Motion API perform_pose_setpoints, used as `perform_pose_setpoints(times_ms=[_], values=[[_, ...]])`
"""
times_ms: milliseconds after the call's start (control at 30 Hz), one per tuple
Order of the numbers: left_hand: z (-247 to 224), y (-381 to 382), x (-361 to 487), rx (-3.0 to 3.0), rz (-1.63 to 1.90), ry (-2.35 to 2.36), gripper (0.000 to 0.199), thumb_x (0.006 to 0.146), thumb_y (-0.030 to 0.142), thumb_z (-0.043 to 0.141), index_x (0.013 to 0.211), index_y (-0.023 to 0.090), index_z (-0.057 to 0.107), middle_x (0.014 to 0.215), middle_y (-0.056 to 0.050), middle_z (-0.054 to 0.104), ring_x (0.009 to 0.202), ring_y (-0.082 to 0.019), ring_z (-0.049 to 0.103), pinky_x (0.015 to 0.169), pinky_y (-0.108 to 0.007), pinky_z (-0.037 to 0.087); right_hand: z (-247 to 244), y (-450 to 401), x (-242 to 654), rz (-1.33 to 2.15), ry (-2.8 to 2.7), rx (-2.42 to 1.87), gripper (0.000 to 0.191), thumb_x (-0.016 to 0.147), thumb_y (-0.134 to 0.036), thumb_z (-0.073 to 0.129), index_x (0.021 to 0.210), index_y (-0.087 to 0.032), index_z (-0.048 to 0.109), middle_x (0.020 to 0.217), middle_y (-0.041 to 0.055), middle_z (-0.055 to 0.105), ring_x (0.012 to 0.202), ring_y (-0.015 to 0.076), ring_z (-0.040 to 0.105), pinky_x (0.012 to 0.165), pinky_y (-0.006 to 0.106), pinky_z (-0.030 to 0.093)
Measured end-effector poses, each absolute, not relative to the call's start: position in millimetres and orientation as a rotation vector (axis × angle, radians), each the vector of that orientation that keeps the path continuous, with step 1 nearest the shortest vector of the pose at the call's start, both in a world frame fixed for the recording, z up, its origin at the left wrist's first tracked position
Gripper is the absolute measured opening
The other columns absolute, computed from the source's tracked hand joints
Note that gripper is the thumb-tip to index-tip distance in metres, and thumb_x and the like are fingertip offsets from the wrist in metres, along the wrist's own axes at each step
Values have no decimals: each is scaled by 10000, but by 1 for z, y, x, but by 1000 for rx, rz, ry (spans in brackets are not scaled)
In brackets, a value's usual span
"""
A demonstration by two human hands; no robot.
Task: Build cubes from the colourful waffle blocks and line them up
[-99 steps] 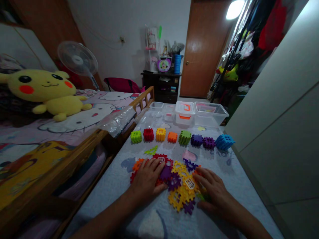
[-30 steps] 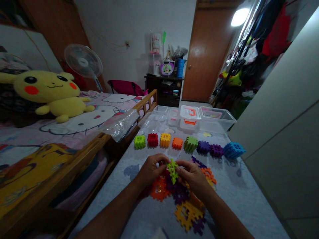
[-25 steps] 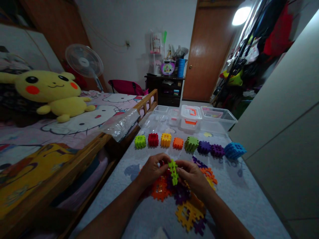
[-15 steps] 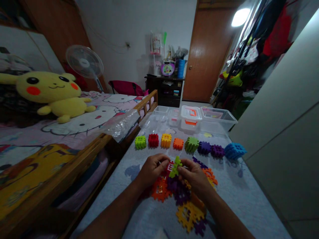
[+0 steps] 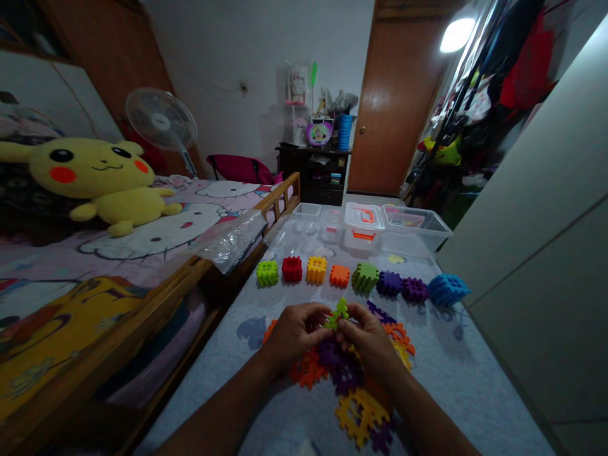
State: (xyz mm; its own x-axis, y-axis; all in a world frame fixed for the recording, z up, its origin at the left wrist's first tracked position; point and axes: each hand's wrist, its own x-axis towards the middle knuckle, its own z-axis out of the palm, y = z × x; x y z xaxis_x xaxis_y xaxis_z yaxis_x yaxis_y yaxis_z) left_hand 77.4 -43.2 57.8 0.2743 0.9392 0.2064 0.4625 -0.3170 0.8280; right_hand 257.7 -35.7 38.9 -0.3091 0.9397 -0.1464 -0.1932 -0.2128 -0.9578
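My left hand [image 5: 295, 329] and my right hand [image 5: 370, 332] meet over the table, fingers closed around a lime-green notched building block piece [image 5: 339, 311]. A little red and white shows at the left fingertips; most of that part is hidden. Under and around the hands lie loose interlocking pieces: an orange one [image 5: 308, 368], purple ones [image 5: 346, 375], a yellow one [image 5: 361, 408] and another orange one [image 5: 399, 337] at the right.
Behind the hands stands a row of colour-sorted block stacks, from lime green [image 5: 267, 273] and red [image 5: 291, 270] to blue [image 5: 448, 289]. Farther back are clear plastic boxes [image 5: 418, 237] and a lidded box [image 5: 363, 228]. A wooden bed rail [image 5: 190, 278] borders the left side.
My left hand has moved right and closed in on the green piece beside my right fingers. The red piece with a white window, visible before, is now mostly covered.
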Motion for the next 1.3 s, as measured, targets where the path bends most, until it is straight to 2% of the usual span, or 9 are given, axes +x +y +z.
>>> perform_pose_setpoints(times_ms=[67, 200, 467, 633, 867, 1033, 1167, 1300], values=[[57, -45, 78, 2008, 952, 1288, 261, 781, 214, 670, 1041, 188, 662, 853, -11, 700, 739, -140, 634, 680, -228, 479, 39, -35, 257, 1676, -1103, -1004, 353, 712, -420, 753, 913, -186, 583, 605, -32, 643, 465, 73, 533, 457, 168, 388], [53, -49, 81, 2382, 942, 1356, 146, 864, 235, 582, 971, 185, 666, 880, -46, 710, 818, -179, 657, 755, -288, 497, 40, -35, 256, 1717, -981, -978, 372, 675, -396, 786, 893, -181, 573, 590, -38, 634, 438, 61, 516, 429, 153, 375], [45, -49, 83, 2656, 1014, 1377, 181, 923, 253, 502, 1013, 175, 639, 874, -55, 726, 782, -186, 684, 716, -303, 541, 37, -36, 256, 1777, -910, -906, 315, 695, -330, 789, 880, -177, 583, 622, -34, 640, 447, 51, 526, 438, 147, 400], [45, -51, 86, 2746, 1028, 1392, 173, 935, 267, 485, 956, 181, 634, 813, -47, 721, 718, -197, 681, 647, -317, 533, 35, -36, 255, 1777, -877, -902, 333, 663, -326, 810, 861, -174, 589, 609, -28, 649, 449, 57, 541, 444, 147, 406], [47, -52, 88, 2715, 990, 1400, 228, 959, 243, 426, 930, 171, 640, 802, -53, 720, 703, -182, 678, 645, -299, 532, 40, -37, 252, 1778, -855, -945, 366, 621, -328, 832, 830, -166, 579, 597, -41, 627, 442, 50, 522, 442, 151, 411], [47, -49, 78, 2674, 1025, 1451, 218, 944, 241, 453, 944, 172, 661, 851, -58, 738, 756, -176, 690, 711, -285, 534, 45, -38, 254, 1742, -891, -946, 448, 654, -403, 797, 959, -195, 541, 603, -49, 616, 423, 74, 521, 410, 174, 379], [58, -37, 45, 2384, 1166, 1817, 219, 908, 304, 521, 994, 183, 681, 959, -64, 746, 854, -185, 695, 791, -281, 519, 47, -39, 260, 1709, -941, -993, 441, 716, -463, 725, 1007, -210, 510, 591, -53, 604, 398, 75, 493, 399, 178, 328], [79, -18, 0, 2021, 999, 2279, 236, 857, 330, 559, 969, 190, 712, 1003, -63, 741, 897, -211, 689, 804, -282, 491, 48, -41, 262, 1672, -1011, -1059, 417, 720, -424, 706, 1011, -205, 503, 560, -68, 575, 411, 71, 476, 415, 174, 312]])
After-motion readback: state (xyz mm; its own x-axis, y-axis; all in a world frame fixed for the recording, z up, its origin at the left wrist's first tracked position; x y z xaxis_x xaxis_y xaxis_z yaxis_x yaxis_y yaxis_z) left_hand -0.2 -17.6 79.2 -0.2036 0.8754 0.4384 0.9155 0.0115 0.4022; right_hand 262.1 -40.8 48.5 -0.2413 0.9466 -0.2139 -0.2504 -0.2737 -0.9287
